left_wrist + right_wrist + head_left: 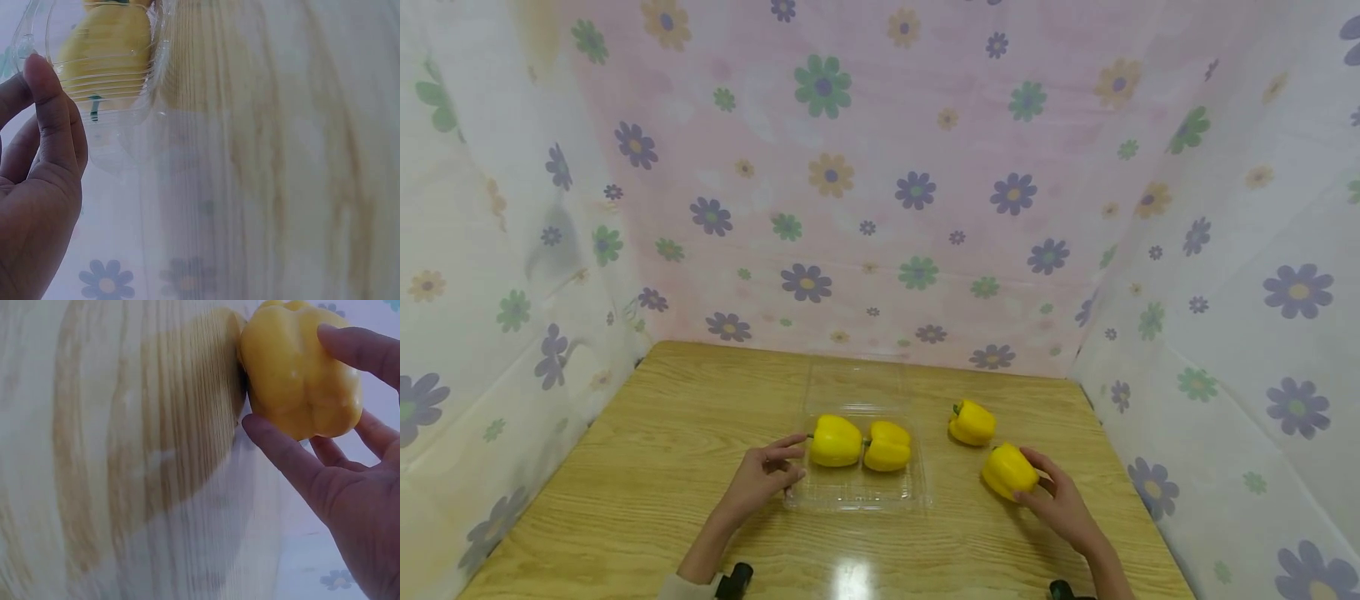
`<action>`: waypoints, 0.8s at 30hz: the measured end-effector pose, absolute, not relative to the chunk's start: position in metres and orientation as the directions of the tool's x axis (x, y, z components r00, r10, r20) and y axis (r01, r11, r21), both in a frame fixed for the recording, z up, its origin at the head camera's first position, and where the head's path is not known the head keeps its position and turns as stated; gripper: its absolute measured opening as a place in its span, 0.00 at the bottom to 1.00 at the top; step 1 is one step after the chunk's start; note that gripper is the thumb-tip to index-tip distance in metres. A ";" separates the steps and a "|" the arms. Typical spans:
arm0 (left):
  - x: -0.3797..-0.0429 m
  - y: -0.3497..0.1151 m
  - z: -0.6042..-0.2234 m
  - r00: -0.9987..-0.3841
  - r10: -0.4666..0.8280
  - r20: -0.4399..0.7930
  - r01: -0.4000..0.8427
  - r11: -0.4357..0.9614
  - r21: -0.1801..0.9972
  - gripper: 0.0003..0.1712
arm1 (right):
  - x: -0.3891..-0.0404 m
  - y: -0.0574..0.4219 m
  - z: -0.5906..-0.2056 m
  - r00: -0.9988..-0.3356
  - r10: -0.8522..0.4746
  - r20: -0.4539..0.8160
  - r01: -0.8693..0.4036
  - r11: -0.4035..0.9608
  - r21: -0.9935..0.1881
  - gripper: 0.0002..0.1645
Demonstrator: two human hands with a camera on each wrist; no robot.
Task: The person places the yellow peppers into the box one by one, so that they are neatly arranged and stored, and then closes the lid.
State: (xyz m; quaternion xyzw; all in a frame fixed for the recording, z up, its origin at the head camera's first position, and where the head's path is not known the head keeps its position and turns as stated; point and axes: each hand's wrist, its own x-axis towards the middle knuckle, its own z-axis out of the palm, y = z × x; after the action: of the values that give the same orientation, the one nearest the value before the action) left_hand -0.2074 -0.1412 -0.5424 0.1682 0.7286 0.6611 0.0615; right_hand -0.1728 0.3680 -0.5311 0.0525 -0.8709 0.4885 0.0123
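A clear plastic container point(857, 503) lies on the table with its lid point(856, 385) folded back. Two yellow bell peppers sit in it side by side, a left one point(837, 442) and a right one point(888, 447). My left hand point(758, 482) holds the container's left edge; in the left wrist view its fingertips point(40, 72) are at the ribbed clear wall. On the right, my right hand point(1063, 505) grips another yellow bell pepper point(1009, 472) between thumb and fingers. The right wrist view shows that pepper point(300, 372) at the table surface, fingers around its side.
One more yellow bell pepper point(973, 423) stands on the wooden table point(700, 400), just behind the gripped one and right of the container. Flower-patterned sheets point(865, 225) enclose the table at the back and both sides.
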 end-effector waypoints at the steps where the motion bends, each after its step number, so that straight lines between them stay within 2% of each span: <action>1: -0.207 -0.142 -0.542 -0.934 0.331 0.137 0.168 0.067 0.983 0.24 | -0.173 0.367 -0.531 -0.995 -0.075 0.072 -0.100 0.522 -0.847 0.43; 8: -0.208 -0.142 -0.543 -0.924 0.347 0.158 0.189 0.056 0.980 0.23 | -0.174 0.355 -0.529 -0.999 -0.022 0.037 -0.043 0.566 -0.823 0.45; 17: -0.210 -0.143 -0.544 -0.923 0.354 0.153 0.189 0.069 0.980 0.24 | -0.174 0.351 -0.530 -0.995 -0.042 0.087 -0.095 0.601 -0.793 0.43; 24: -0.211 -0.143 -0.546 -0.916 0.369 0.158 0.195 0.064 0.979 0.25 | -0.174 0.357 -0.533 -0.990 -0.109 0.095 -0.142 0.603 -0.785 0.42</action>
State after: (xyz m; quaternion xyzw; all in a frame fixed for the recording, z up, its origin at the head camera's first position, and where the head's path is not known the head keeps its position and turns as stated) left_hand -0.2113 -0.1435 -0.5461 0.1941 0.7265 0.6559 0.0662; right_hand -0.1741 0.3568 -0.5330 0.0700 -0.8950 0.4402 0.0186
